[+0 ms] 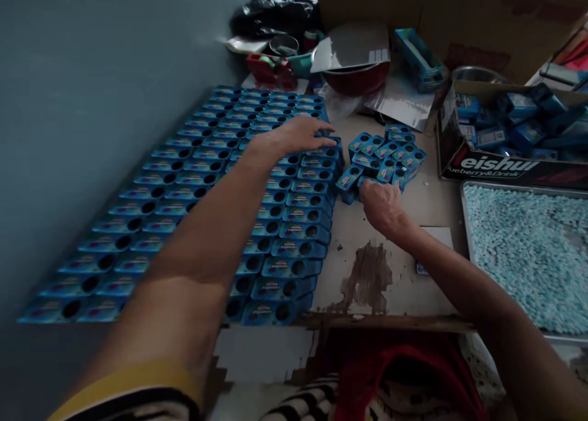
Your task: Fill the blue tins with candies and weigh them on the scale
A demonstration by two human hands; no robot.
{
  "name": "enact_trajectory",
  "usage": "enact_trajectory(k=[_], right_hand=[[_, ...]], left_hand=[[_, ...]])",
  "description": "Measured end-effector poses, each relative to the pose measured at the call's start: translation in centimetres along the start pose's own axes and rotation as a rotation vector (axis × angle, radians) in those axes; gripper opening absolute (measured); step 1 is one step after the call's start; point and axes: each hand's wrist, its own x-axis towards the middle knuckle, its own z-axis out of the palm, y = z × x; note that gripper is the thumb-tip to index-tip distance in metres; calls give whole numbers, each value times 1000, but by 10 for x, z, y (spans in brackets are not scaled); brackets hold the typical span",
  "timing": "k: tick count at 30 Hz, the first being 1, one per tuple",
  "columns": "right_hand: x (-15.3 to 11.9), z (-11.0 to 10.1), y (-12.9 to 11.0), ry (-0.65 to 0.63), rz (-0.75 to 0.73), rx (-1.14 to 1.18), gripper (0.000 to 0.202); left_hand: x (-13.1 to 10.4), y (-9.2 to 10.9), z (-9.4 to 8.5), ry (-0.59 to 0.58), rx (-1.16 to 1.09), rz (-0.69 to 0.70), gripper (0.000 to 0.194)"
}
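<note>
Small blue boxes, each with a dark round hole in its face, stand in long tight rows on the left of the table. My left hand reaches over the right edge of these rows, thumb and fingers apart, with nothing visible between them. To its right lies a loose cluster of the same boxes, turned in various directions. At the near side of that cluster, my right hand has its fingers curled around a small blue box, which the hand partly hides.
A printed carton full of blue boxes stands at the right. Before it lies a metal tray of small pale-blue pieces. A red bowl, tape dispenser and black plastic bag crowd the back. A wall borders the left.
</note>
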Motion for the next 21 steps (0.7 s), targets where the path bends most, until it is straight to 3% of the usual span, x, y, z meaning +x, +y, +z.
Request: enact_trajectory(k=[4, 7, 11, 13, 15, 17, 19, 21], right_hand=[[-3, 5, 0, 58, 40, 87, 46], [-17, 8, 8, 89, 20, 142, 64], [-44, 10, 45, 119, 1, 105, 53], [-53, 13, 72, 118, -48, 95, 39], [-59, 15, 99, 119, -128, 128, 27], [-67, 16, 123, 165, -182, 209, 26], [-81, 11, 145, 243, -208, 307, 30], [-102, 4, 163, 310, -225, 366, 32]], left_hand=[[-28, 18, -14, 93, 82, 100, 55], [-54, 25, -20, 122, 70, 175, 78], [-89, 28, -18, 164, 55, 282, 120], [-105, 38, -14, 168, 68, 327, 129], [-121, 60, -10, 142, 92, 347, 119], [-144, 96, -5, 130, 158, 306, 83], [-180, 142, 7, 141, 275, 210, 45], [-228, 187, 29, 24, 348, 181, 35]])
